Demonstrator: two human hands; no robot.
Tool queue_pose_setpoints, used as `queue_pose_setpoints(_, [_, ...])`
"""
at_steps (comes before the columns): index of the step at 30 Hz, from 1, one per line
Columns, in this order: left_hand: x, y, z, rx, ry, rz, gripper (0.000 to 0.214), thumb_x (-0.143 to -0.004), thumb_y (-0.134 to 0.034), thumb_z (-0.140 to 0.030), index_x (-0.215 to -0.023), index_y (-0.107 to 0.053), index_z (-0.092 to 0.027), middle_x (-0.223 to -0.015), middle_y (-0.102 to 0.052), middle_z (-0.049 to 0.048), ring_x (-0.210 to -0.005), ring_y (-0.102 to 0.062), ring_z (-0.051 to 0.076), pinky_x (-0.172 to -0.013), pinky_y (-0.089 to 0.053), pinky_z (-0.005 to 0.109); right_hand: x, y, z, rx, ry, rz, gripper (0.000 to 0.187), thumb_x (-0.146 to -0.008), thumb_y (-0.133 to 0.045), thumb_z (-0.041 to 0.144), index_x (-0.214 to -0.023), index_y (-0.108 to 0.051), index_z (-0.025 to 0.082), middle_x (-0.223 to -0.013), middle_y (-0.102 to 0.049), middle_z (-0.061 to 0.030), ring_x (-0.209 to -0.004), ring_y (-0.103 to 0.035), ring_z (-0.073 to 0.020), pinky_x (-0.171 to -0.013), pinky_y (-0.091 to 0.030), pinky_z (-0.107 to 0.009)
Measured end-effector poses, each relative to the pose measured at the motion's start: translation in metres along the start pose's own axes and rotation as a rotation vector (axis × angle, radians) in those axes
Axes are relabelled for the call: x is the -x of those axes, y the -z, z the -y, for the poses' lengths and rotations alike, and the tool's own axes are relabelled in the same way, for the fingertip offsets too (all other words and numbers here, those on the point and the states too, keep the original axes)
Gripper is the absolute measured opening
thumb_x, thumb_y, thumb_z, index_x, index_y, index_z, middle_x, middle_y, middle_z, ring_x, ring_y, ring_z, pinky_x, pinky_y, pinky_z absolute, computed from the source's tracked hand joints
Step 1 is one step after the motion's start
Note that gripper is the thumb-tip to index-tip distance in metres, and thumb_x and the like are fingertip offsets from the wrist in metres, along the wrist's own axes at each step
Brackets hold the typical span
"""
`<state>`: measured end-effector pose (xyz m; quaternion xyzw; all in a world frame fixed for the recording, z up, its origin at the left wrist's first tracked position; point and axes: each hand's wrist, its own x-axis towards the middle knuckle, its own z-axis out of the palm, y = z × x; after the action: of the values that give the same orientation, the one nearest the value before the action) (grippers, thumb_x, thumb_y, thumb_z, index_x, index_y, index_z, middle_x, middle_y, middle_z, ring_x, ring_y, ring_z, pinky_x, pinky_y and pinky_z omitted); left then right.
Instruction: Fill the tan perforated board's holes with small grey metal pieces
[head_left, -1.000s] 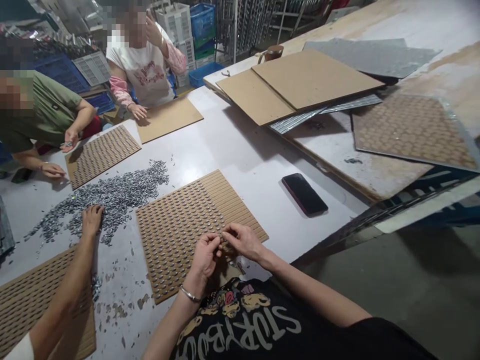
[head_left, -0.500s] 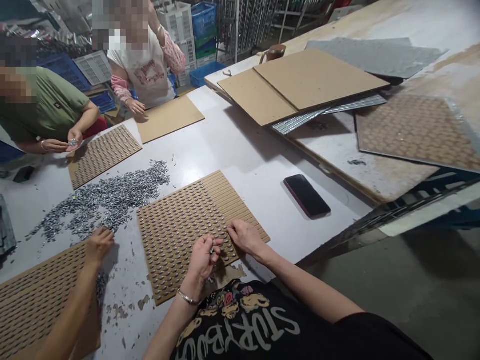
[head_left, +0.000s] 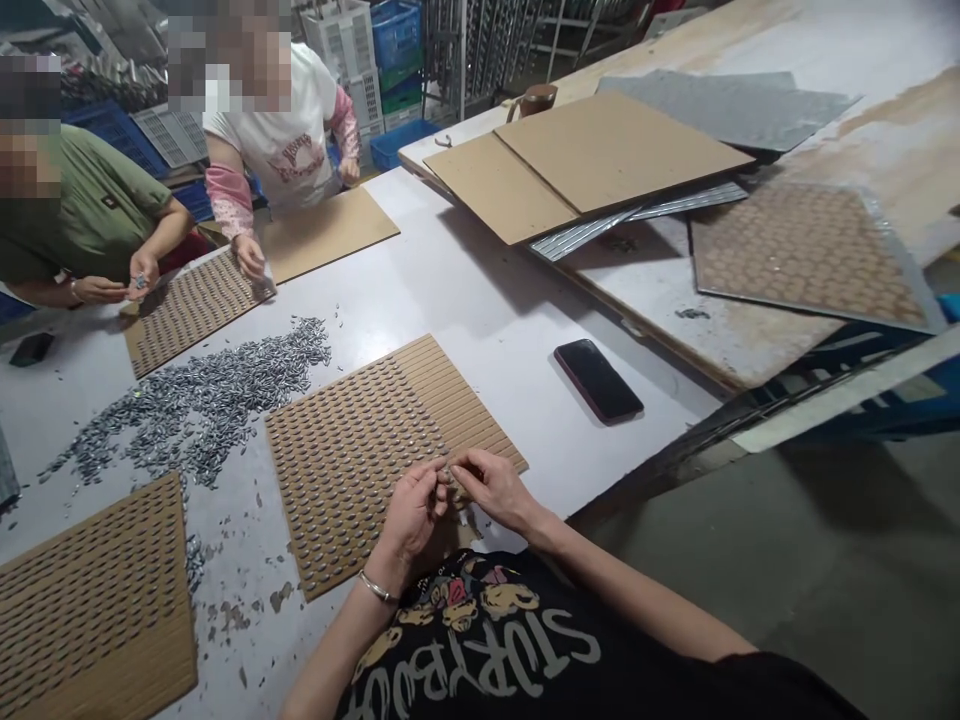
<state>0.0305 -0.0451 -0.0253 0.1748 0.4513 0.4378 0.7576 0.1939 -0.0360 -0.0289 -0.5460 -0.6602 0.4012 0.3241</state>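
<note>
Head view showed the left hand (head_left: 411, 510) and right hand (head_left: 491, 487) meeting fingertip to fingertip over the near edge of a slotted board (head_left: 360, 450) on the table (head_left: 480, 300) — fingers pinched nearly closed on something too small to make out. Beyond the left fingers lay a heap of metal pieces (head_left: 195, 395); past the right fingers, a phone (head_left: 598, 380).
</note>
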Motion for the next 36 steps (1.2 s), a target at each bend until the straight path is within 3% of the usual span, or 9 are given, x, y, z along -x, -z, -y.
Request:
queue_pose_setpoints(5, [-0.001,0.001,0.009,-0.123,-0.049,-0.039,0.046,-0.065,-0.084,-0.044,-0.089,-0.059,-0.015,-0.08,-0.068,0.003,-0.044,-0.044,0.003,-0.036,-0.024,0.015,0.008,-0.002,-0.002,-0.016,0.018,-0.043,0.017,-0.091,-0.052,0.028,-0.087,-0.067,0.02,-0.083,-0.069,-0.0043,-0.076,-0.061,-0.0173,-0.069,-0.045,-0.028])
queue_pose_setpoints(11, [0.001,0.011,0.025,-0.223,0.076,-0.051,0.05,-0.065,-0.079,-0.059,-0.072,-0.057,-0.015,-0.048,-0.047,-0.0075,-0.033,-0.029,0.002,-0.033,-0.015,0.017,0.019,-0.002,-0.006,-0.02,0.121,0.049,0.017,-0.094,-0.054,0.031,-0.089,-0.065,0.021,-0.083,-0.067,-0.0045,-0.079,-0.062,-0.0178,-0.073,-0.047,-0.029])
queue_pose_setpoints(15, [0.0,0.011,0.03,-0.21,0.133,-0.019,0.05,-0.066,-0.077,-0.06,-0.071,-0.059,-0.013,-0.055,-0.055,-0.0031,-0.034,-0.029,0.001,-0.032,-0.013,0.018,0.02,-0.001,-0.011,-0.005,0.084,0.096,0.017,-0.093,-0.054,0.028,-0.082,-0.064,0.02,-0.077,-0.066,-0.0029,-0.073,-0.062,-0.0168,-0.069,-0.046,-0.028])
queue_pose_setpoints(18, [0.001,0.008,0.024,-0.122,0.116,-0.056,0.042,-0.068,-0.08,-0.05,-0.078,-0.063,-0.012,-0.067,-0.062,0.0015,-0.041,-0.04,0.003,-0.035,-0.023,0.015,0.007,0.001,-0.019,0.072,-0.034,0.056,0.012,-0.089,-0.056,0.022,-0.079,-0.062,0.02,-0.075,-0.066,-0.0017,-0.07,-0.06,-0.0163,-0.067,-0.043,-0.027])
queue_pose_setpoints(20, [0.003,0.008,0.017,-0.038,0.104,-0.081,0.032,-0.066,-0.083,-0.033,-0.082,-0.064,-0.012,-0.074,-0.065,0.0038,-0.052,-0.052,0.006,-0.043,-0.036,0.015,-0.006,0.002,-0.025,0.178,-0.098,0.029,0.012,-0.088,-0.055,0.019,-0.078,-0.062,0.019,-0.077,-0.066,-0.0023,-0.072,-0.059,-0.0166,-0.068,-0.042,-0.026])
queue_pose_setpoints(23, [0.008,0.013,0.007,0.029,0.144,-0.069,0.03,-0.062,-0.081,-0.012,-0.086,-0.064,-0.012,-0.085,-0.069,0.008,-0.067,-0.063,0.01,-0.055,-0.046,0.017,-0.023,0.001,-0.03,0.327,-0.124,0.099,0.013,-0.089,-0.054,0.018,-0.079,-0.063,0.018,-0.082,-0.067,-0.0039,-0.078,-0.06,-0.017,-0.07,-0.04,-0.026])
queue_pose_setpoints(32, [0.012,0.025,0.007,0.079,0.152,-0.086,0.022,-0.069,-0.075,-0.007,-0.087,-0.063,-0.01,-0.088,-0.07,0.0107,-0.073,-0.066,0.013,-0.064,-0.054,0.019,-0.032,-0.013,-0.028,0.486,-0.222,0.099,0.012,-0.09,-0.054,0.02,-0.081,-0.062,0.02,-0.087,-0.069,-0.0055,-0.082,-0.062,-0.0186,-0.066,-0.035,-0.027])
queue_pose_setpoints(34, [0.01,0.026,0.009,0.081,0.156,-0.08,0.021,-0.07,-0.074,-0.005,-0.087,-0.063,-0.01,-0.088,-0.07,0.0108,-0.072,-0.066,0.012,-0.063,-0.054,0.019,-0.035,-0.011,-0.026,0.491,-0.256,0.094,0.005,-0.089,-0.056,0.021,-0.087,-0.06,0.02,-0.084,-0.069,-0.0044,-0.078,-0.062,-0.0186,-0.063,-0.034,-0.027])
queue_pose_setpoints(36, [0.009,0.026,0.01,0.088,0.157,-0.076,0.018,-0.073,-0.073,-0.006,-0.087,-0.063,-0.01,-0.088,-0.07,0.0107,-0.072,-0.066,0.012,-0.063,-0.054,0.018,-0.038,-0.006,-0.023,0.458,-0.286,0.097,0.011,-0.087,-0.058,0.021,-0.098,-0.058,0.019,-0.078,-0.068,-0.002,-0.074,-0.062,-0.0179,-0.061,-0.033,-0.027])
